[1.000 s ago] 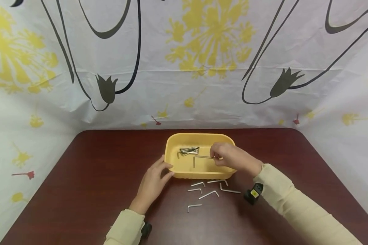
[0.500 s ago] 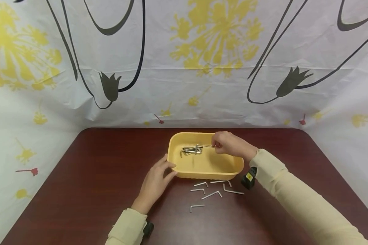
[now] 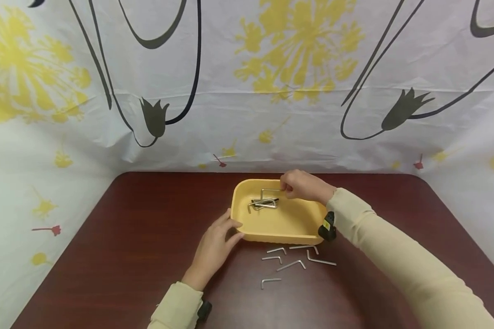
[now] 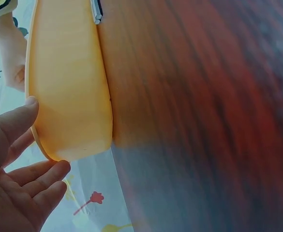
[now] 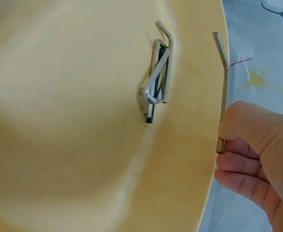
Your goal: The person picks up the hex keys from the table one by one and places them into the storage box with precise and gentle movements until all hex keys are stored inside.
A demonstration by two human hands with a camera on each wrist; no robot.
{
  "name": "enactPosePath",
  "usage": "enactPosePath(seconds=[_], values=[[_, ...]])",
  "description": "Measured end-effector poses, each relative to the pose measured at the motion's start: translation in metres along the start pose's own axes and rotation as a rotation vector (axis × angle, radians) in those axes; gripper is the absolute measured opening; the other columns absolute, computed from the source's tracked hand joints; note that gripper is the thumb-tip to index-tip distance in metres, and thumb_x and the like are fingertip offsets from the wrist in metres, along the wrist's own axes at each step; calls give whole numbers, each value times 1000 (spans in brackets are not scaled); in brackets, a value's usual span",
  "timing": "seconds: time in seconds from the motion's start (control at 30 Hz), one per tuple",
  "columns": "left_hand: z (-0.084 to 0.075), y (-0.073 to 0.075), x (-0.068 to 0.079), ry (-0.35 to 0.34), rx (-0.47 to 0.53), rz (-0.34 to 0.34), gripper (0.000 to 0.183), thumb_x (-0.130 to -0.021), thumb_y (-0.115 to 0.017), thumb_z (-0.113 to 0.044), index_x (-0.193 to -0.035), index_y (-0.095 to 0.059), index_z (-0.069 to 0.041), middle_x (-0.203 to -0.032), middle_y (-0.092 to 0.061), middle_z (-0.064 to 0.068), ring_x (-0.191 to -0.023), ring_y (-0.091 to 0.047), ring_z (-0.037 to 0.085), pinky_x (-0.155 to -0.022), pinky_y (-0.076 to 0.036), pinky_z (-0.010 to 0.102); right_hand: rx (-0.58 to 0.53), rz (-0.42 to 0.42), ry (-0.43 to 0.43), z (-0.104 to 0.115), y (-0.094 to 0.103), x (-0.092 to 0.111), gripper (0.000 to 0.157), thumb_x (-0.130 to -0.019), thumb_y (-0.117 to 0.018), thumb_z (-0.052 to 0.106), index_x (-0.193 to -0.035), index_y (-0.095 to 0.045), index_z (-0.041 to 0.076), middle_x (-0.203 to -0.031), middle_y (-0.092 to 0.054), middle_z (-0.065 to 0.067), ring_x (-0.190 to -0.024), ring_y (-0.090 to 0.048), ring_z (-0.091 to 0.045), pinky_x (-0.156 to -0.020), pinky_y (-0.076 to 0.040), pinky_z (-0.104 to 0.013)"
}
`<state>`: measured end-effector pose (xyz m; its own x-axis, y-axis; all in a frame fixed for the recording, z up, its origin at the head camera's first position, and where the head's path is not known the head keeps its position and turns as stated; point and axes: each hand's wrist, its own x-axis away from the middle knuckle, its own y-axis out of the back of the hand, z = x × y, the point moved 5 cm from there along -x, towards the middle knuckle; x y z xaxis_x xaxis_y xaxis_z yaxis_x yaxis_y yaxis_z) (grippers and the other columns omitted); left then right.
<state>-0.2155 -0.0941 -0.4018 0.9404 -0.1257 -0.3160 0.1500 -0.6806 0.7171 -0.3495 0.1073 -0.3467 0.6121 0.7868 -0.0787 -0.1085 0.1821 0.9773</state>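
Note:
The yellow plastic bin (image 3: 280, 239) stands on the table. My left hand (image 3: 213, 249) holds its near left corner, thumb on the near side and fingers around the end, also seen in the left wrist view. My right hand (image 3: 306, 186) is over the bin's far rim and pinches an L-shaped hex key (image 5: 225, 92) near the end of its long arm. The short arm points down in the head view. Several hex keys lie in a crossed pile (image 5: 156, 72) inside the bin, mostly silver with a dark one among them.
Several silver hex keys (image 3: 291, 265) lie scattered on the dark red wooden table (image 3: 169, 219) in front of the bin. A white patterned cloth (image 3: 214, 114) hangs behind the table and along both sides.
My right hand has carried the hex key back from above the bin's middle, past the pile, to the far rim. My left hand stays at the corner. The head view has shifted slightly.

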Motion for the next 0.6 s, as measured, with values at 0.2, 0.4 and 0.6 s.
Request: enactPosePath(seconds=[0.2, 0.4, 0.6], values=[[0, 1, -1, -21, -2, -18, 22, -81, -73, -21, -101, -68, -13, -136, -47, 15, -121, -48, 27, -92, -45, 41, 15, -2, 38, -3, -3, -14, 15, -71, -58, -10, -74, -58, 4, -66, -44, 1, -59, -38, -11, -57, -37, -28], [0, 0, 1, -5, -18, -1, 23, -81, -72, -23, -101, -68, -13, -137, -47, 14, -122, -48, 28, -93, -44, 43, 2, 25, 100, 2, -11, -24, 34, -69, -50, -15, -62, -31, 12, -64, -19, 4, -56, -19, -10, -55, -20, -26], [-1, 0, 0, -8, -43, 13, 23, -82, -72, -24, -102, -68, -13, -136, -47, 14, -122, -48, 28, -94, -44, 44, 38, 17, 94, 2, -14, -31, 25, -69, -53, -13, -63, -42, 9, -64, -28, 3, -58, -26, -10, -55, -23, -25]])
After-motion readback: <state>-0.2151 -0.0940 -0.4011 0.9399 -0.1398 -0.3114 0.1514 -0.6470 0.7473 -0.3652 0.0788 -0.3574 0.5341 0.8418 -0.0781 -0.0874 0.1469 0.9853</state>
